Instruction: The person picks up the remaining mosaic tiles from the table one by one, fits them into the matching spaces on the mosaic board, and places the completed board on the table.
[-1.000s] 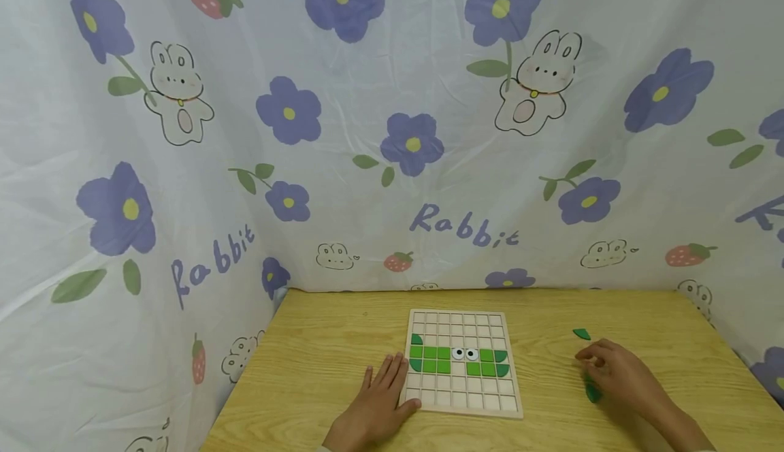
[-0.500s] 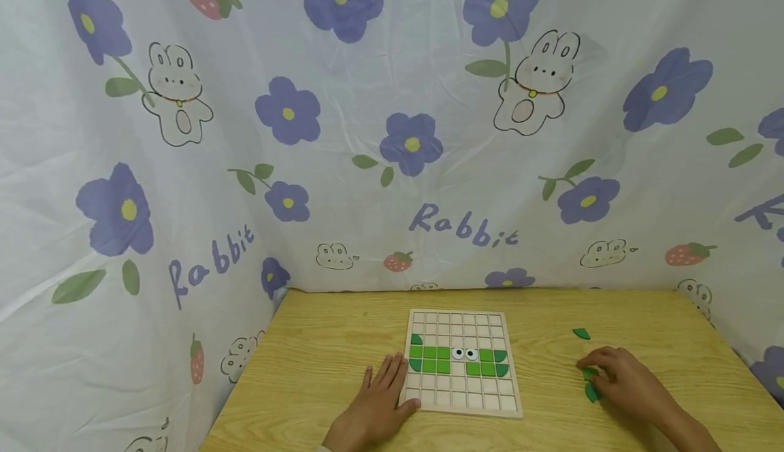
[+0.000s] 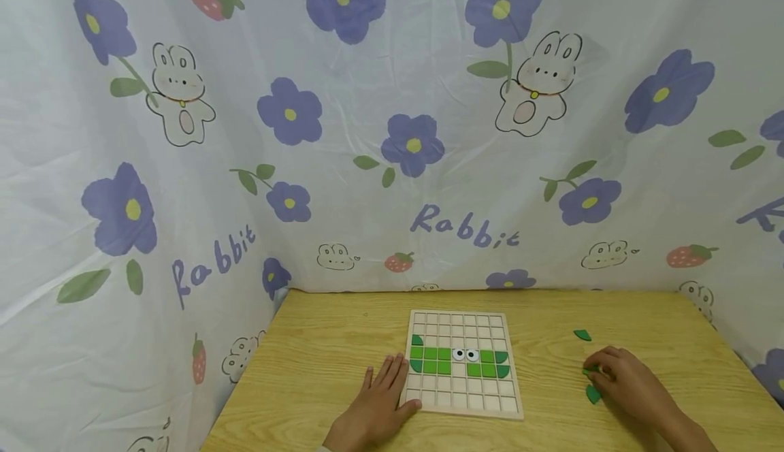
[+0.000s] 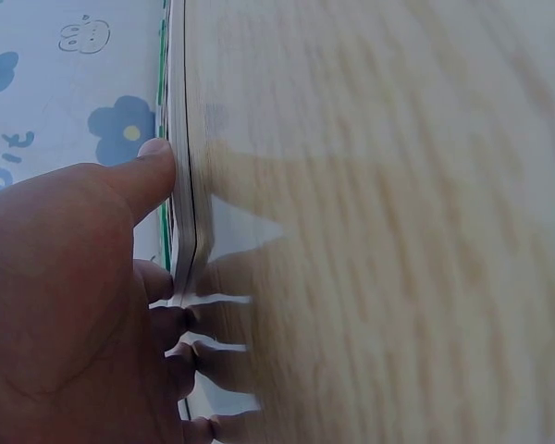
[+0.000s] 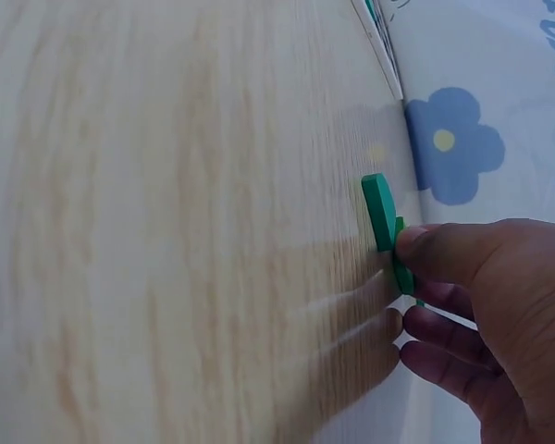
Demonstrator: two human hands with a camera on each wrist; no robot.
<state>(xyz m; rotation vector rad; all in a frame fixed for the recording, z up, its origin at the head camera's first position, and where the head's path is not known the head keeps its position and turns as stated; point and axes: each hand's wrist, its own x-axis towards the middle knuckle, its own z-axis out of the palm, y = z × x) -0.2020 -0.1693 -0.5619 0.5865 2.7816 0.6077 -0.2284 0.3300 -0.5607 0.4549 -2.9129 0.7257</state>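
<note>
A wooden grid board [image 3: 459,397] lies on the table, with bright green square tiles [image 3: 431,366], dark green quarter-round tiles [image 3: 502,371] and two round eye tiles [image 3: 465,354] in its cells. My left hand [image 3: 375,408] rests flat along the board's left side, thumb at the near corner. To the right of the board, my right hand [image 3: 631,382] pinches a green quarter-round tile [image 5: 404,270] between thumb and fingers, close over the tabletop. A second loose quarter-round tile [image 3: 593,394] lies just beside the thumb. Farther back is another green quarter-round tile [image 3: 582,335].
The wood-grain table [image 3: 331,329] reaches back to a white curtain [image 3: 343,180] printed with purple flowers, rabbits and strawberries. The same cloth hangs along the left side.
My right hand's fingers have drawn together on the middle green tile, which was lying under them on the table. The left hand and board have stayed in place.
</note>
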